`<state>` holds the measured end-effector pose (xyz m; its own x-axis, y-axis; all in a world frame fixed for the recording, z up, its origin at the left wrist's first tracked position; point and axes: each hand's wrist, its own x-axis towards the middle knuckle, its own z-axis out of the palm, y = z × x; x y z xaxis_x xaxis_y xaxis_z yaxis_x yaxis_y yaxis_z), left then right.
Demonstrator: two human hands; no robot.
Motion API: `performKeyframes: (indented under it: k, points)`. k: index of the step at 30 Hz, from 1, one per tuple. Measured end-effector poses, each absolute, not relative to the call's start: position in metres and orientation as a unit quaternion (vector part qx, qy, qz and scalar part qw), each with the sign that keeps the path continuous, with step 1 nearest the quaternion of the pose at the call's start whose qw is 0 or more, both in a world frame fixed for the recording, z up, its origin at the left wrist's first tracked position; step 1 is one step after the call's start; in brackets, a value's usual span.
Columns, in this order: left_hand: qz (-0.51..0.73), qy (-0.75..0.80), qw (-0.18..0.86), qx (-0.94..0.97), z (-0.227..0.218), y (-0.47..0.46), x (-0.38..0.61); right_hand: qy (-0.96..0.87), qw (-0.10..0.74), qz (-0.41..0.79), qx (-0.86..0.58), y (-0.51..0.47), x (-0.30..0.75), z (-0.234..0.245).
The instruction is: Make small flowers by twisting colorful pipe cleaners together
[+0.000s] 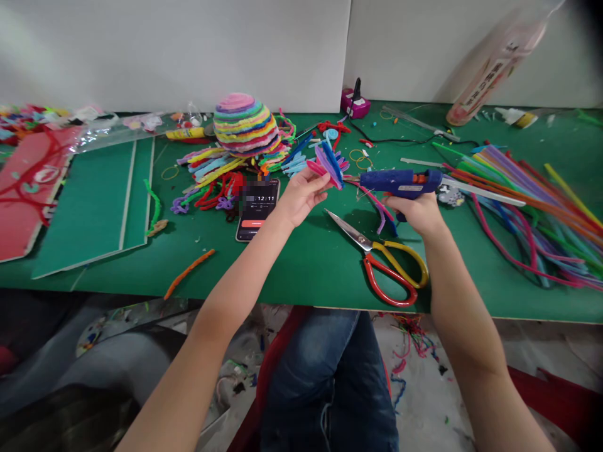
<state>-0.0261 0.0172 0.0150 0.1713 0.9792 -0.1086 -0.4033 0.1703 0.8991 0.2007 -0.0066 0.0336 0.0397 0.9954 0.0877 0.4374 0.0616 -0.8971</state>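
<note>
My left hand (301, 196) pinches a small piece of bent pipe cleaners (328, 164), pink, purple and blue, and holds it up over the green table (301, 263). My right hand (419, 212) grips a blue hot glue gun (400, 182) whose nozzle points left and nearly touches that piece. A glue stick pokes out of the gun's back end to the right. Loose pink pipe cleaner pieces (381, 213) lie just below the gun.
Scissors (384, 260) with red and yellow handles lie near the front edge. A phone (258, 208) lies left of my left hand. A striped pipe-cleaner dome (245, 124) stands behind it. Long pipe cleaners (532, 201) fill the right; green boards (94, 207) lie left.
</note>
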Motion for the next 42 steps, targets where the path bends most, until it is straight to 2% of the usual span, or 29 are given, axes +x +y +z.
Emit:
performKeyframes:
  k: [23, 29, 32, 35, 38, 42]
  points:
    - [0.537, 0.363, 0.689, 0.326, 0.019, 0.017, -0.027, -0.619, 0.423, 0.379, -0.543, -0.004, 0.203, 0.027]
    - [0.541, 0.34, 0.7, 0.319, 0.02, 0.017, -0.028, -0.639, 0.377, 0.384, -0.549, 0.001, 0.209, 0.025]
    - [0.545, 0.338, 0.702, 0.311, 0.021, 0.017, -0.028, -0.602, 0.408, 0.337, -0.598, 0.011, 0.222, 0.021]
    - [0.545, 0.341, 0.702, 0.308, 0.023, 0.017, -0.028, -0.52, 0.442, 0.229, -0.694, 0.023, 0.239, 0.013]
    - [0.543, 0.351, 0.698, 0.309, 0.024, 0.017, -0.028, -0.491, 0.38, 0.12, -0.775, 0.033, 0.251, 0.001]
    - [0.545, 0.346, 0.698, 0.309, 0.024, 0.017, -0.028, -0.501, 0.293, 0.071, -0.811, 0.038, 0.255, -0.008]
